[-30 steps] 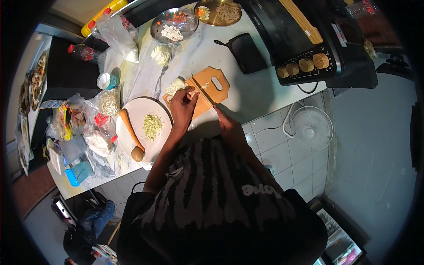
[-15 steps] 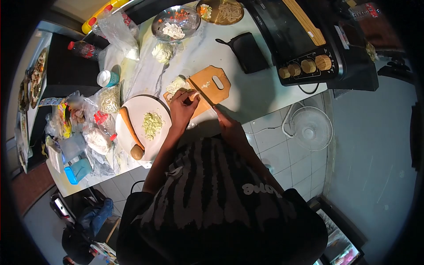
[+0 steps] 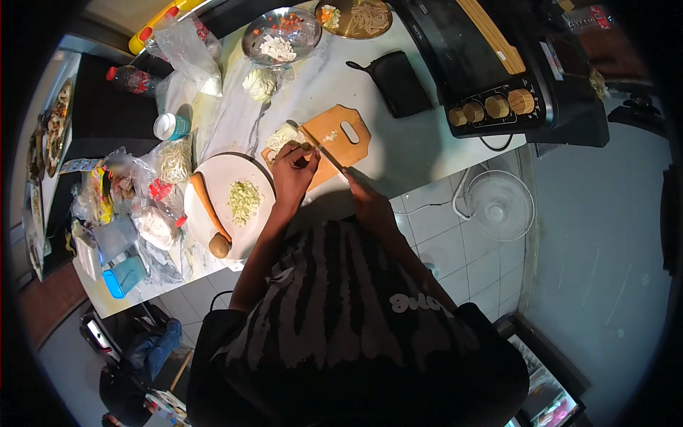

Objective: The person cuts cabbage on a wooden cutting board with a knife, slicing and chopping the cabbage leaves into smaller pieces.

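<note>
Right hand (image 3: 370,203) is gripping a long, thin-bladed knife (image 3: 329,154) over the tan wooden board (image 3: 358,149); left hand (image 3: 290,179), pinching something unclear, is risking cuts if it slips.

Blk SS tee (image 3: 341,334), grey vert. streaks, lt lettering.

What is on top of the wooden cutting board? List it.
Small pale pieces and a pale vegetable chunk at one end; the knife crosses the board. The left hand hides what is under it.
</note>
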`<action>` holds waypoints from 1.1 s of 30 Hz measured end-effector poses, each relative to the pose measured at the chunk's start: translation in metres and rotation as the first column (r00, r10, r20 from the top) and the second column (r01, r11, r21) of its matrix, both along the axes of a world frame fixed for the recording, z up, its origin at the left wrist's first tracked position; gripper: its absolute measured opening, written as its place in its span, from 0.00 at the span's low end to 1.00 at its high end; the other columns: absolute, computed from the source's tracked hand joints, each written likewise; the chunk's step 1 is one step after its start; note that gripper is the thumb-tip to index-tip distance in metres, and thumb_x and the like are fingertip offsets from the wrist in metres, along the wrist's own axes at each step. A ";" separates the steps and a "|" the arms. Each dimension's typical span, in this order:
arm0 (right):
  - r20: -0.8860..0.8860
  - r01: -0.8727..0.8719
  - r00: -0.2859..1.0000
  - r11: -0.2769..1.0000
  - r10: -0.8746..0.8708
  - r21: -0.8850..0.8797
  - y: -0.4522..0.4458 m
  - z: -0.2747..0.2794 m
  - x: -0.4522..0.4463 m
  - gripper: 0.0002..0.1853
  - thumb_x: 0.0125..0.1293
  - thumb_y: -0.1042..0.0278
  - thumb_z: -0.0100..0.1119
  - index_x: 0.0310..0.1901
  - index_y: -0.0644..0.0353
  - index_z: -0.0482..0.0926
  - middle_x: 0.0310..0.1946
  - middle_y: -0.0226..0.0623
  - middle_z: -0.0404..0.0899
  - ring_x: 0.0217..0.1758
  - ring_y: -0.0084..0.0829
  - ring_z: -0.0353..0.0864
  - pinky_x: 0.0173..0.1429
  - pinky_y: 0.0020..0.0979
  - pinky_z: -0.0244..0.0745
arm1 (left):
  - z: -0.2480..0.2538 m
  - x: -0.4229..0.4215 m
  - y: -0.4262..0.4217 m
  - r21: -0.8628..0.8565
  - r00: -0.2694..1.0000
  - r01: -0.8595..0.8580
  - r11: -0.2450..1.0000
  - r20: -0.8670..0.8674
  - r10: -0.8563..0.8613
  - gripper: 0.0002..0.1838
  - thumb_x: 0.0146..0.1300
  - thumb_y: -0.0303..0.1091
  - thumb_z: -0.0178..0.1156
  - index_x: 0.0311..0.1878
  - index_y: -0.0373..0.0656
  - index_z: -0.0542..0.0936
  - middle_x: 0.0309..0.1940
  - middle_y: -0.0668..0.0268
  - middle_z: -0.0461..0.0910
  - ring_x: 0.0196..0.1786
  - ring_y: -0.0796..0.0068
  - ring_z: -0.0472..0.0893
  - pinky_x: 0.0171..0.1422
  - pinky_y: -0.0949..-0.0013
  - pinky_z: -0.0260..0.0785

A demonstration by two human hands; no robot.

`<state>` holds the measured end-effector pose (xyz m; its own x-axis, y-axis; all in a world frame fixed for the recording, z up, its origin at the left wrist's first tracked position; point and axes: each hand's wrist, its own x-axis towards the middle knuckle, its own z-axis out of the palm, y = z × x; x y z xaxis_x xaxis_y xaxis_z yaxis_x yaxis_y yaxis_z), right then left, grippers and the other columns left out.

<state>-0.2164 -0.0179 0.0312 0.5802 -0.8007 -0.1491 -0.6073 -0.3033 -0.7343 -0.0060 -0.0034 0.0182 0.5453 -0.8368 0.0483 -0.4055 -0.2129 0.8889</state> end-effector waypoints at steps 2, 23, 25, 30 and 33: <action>0.003 0.009 1.000 1.000 -0.008 -0.024 -0.001 0.002 0.001 0.27 0.74 0.68 0.49 0.74 0.44 0.68 0.51 0.58 0.81 0.46 0.60 0.84 0.51 0.52 0.82 | 0.000 -0.001 0.000 -0.013 1.000 -0.012 1.000 -0.026 0.011 0.08 0.59 0.29 0.71 0.41 0.38 0.89 0.32 0.62 0.81 0.26 0.74 0.79 0.33 0.71 0.71; 0.089 -0.006 0.996 1.000 0.008 -0.014 -0.001 -0.001 0.002 0.27 0.74 0.68 0.49 0.74 0.43 0.68 0.44 0.56 0.82 0.41 0.58 0.84 0.47 0.52 0.81 | 0.005 -0.001 0.001 0.030 0.996 -0.026 0.999 0.085 0.024 0.08 0.60 0.30 0.71 0.41 0.39 0.90 0.29 0.62 0.79 0.27 0.71 0.80 0.34 0.70 0.71; 0.035 -0.013 0.999 1.000 0.013 0.006 0.000 0.001 0.003 0.27 0.73 0.70 0.50 0.73 0.44 0.69 0.43 0.57 0.82 0.40 0.58 0.84 0.46 0.52 0.81 | 0.000 0.000 0.001 0.019 0.998 -0.024 1.000 0.061 0.023 0.08 0.60 0.31 0.71 0.40 0.39 0.89 0.28 0.62 0.78 0.26 0.71 0.79 0.33 0.69 0.70; -0.021 -0.027 0.999 0.999 0.026 -0.045 0.003 -0.008 0.001 0.28 0.72 0.71 0.50 0.74 0.45 0.68 0.44 0.57 0.82 0.41 0.58 0.84 0.45 0.52 0.82 | -0.003 0.000 0.000 0.029 0.997 -0.022 0.999 0.076 0.020 0.08 0.59 0.31 0.72 0.41 0.40 0.90 0.26 0.62 0.77 0.27 0.73 0.76 0.33 0.69 0.68; 0.006 -0.012 1.000 0.998 0.012 -0.065 0.000 -0.005 0.000 0.29 0.72 0.72 0.50 0.74 0.44 0.67 0.48 0.56 0.82 0.44 0.58 0.85 0.47 0.51 0.82 | 0.000 0.000 0.000 0.016 0.998 -0.020 1.000 0.057 0.019 0.09 0.60 0.31 0.71 0.42 0.41 0.90 0.26 0.63 0.75 0.27 0.75 0.74 0.34 0.69 0.67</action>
<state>-0.2160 -0.0182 0.0262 0.5904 -0.8016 -0.0934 -0.5989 -0.3576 -0.7166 -0.0059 -0.0038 0.0177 0.5580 -0.8272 0.0657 -0.4511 -0.2360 0.8607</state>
